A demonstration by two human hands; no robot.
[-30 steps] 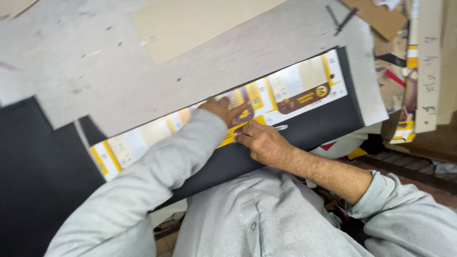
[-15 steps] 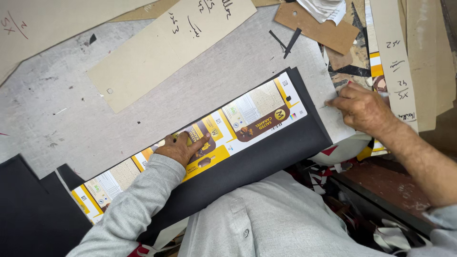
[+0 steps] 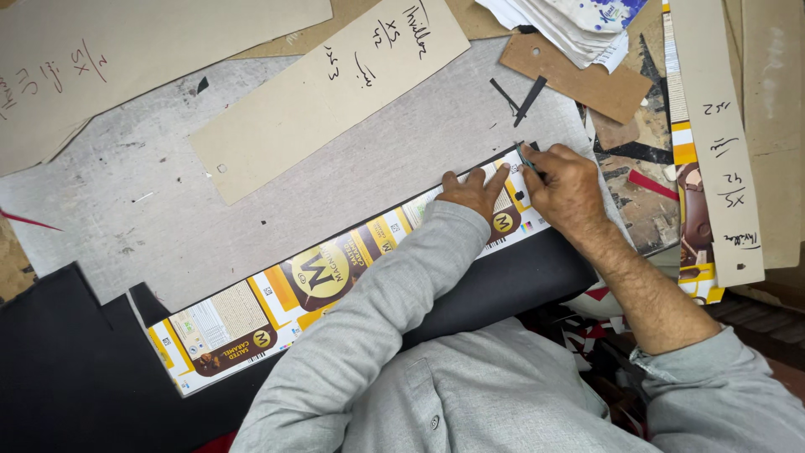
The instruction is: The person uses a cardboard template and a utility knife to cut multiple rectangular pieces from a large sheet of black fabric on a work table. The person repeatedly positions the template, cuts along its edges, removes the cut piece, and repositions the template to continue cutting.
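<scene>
A long printed cardboard strip (image 3: 277, 302), yellow, white and brown, lies diagonally on a black sheet (image 3: 495, 285) at the near edge of a grey work surface (image 3: 168, 210). My left hand (image 3: 475, 191) presses flat on the strip near its right end, fingers spread. Beside it, my right hand (image 3: 563, 189) grips a thin dark marking tool (image 3: 527, 159), whose tip touches the strip's far right corner. Both sleeves are grey.
A beige card template (image 3: 327, 92) with handwriting lies above the strip. Another large card (image 3: 126, 50) is at top left. Brown card scraps (image 3: 579, 80), a paper stack (image 3: 579, 25) and tall card strips (image 3: 713, 143) crowd the right. Black material (image 3: 59, 369) lies at lower left.
My right hand came back from the clutter at the right, now holding a thin tool at the strip's right end. My left hand slid right along the strip.
</scene>
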